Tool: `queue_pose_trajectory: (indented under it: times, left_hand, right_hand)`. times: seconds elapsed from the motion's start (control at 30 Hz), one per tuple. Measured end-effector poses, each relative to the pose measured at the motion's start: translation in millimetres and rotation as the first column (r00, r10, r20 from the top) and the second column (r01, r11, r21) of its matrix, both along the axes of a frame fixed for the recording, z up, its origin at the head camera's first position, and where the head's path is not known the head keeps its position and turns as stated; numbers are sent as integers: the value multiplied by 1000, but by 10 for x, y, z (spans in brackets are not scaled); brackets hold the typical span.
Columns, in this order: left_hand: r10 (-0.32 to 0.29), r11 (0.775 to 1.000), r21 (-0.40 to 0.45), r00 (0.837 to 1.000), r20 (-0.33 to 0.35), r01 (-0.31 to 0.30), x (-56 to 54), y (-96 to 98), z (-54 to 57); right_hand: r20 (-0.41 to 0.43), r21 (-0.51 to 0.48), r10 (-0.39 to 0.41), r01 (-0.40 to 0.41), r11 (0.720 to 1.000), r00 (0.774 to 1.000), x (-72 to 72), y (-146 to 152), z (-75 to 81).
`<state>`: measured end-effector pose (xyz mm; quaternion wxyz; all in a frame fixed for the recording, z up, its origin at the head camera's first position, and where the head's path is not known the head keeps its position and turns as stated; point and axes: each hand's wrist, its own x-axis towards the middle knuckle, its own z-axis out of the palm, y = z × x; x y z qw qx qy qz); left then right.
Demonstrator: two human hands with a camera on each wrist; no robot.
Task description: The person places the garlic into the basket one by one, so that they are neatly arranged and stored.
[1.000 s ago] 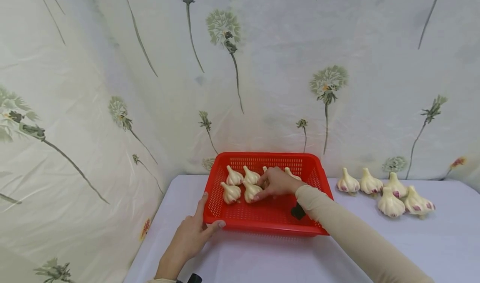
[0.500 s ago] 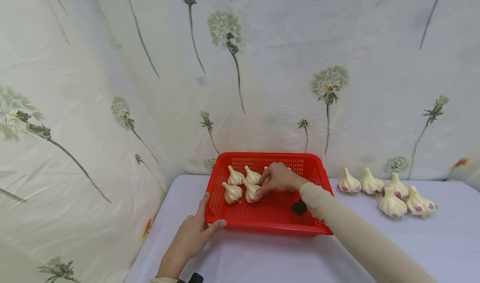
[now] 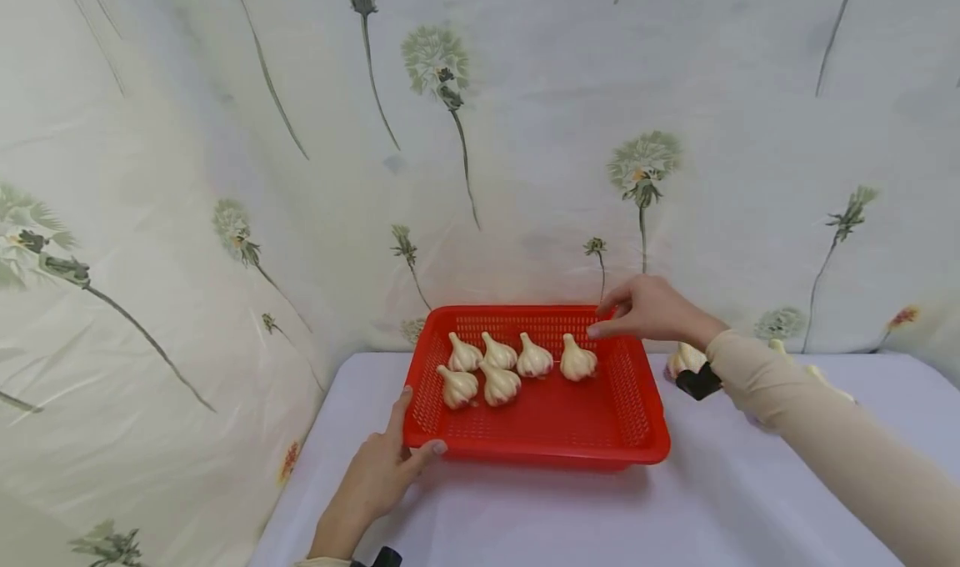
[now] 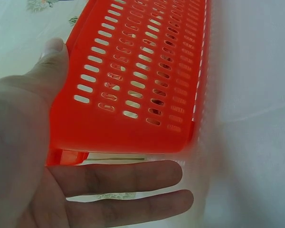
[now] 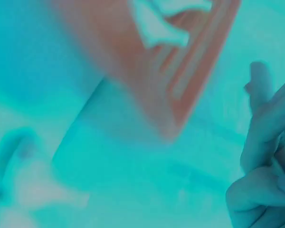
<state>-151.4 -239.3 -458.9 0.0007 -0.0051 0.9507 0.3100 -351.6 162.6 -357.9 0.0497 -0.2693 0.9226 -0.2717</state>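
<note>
A red perforated plastic basket (image 3: 547,450) holds several garlic bulbs in two rows. In the back row, one garlic bulb (image 3: 578,360) stands a little apart on the right; in front, another garlic bulb (image 3: 500,385) lies tilted. My left hand (image 3: 375,475) is at the basket's near left corner, thumb along the front rim. In the left wrist view, its straight fingers (image 4: 118,178) extend just past the basket wall (image 4: 118,133). My right hand (image 3: 652,307) hovers over the back right corner, fingers loosely bent, nothing in them. The right wrist view is blurred and blue-green.
To the right of the basket, more garlic bulbs (image 3: 686,357) lie on the white-covered table (image 3: 525,517), partly hidden by my right sleeve (image 3: 832,434). A dandelion-patterned curtain (image 3: 525,175) hangs behind the table and along its left side.
My right hand has lifted out of the basket and moved right and back, over the corner. Garlic bulbs it was covering now show fully. The left hand keeps its place.
</note>
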Motion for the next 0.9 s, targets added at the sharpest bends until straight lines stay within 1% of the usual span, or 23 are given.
queue_pose_trajectory:
  times: [0.1,0.2,0.33,0.43,0.53,0.67,0.77,0.9]
  left_hand:
    - [5,1000,0,1000,12,-5,4,7,2]
    - [5,1000,7,1000,15,-5,6,10,1]
    - [8,1000,21,1000,18,-9,6,26,3]
    - [11,1000,23,1000,20,-11,8,33,5]
    - [16,1000,27,1000,20,-16,16,14,12]
    - [18,999,34,1000,23,-19,16,6,13]
    - [15,999,38,999,29,-16,10,17,5]
    - [13,999,40,999,33,-14,2,36,-13]
  right_hand:
    - [6,57,-56,56,997,998,84,317,88]
    - [24,113,-98,95,989,995,169,614,102]
    - [30,185,-118,110,976,993,286,997,40]
    - [42,208,-118,106,972,992,372,1243,-26]
    - [6,227,-95,91,970,995,422,1415,-104]
    - [-35,273,-98,104,956,995,477,1571,-220]
    - [-14,298,-121,119,947,993,524,1646,-306]
    - [5,308,-114,107,945,993,576,1708,-400]
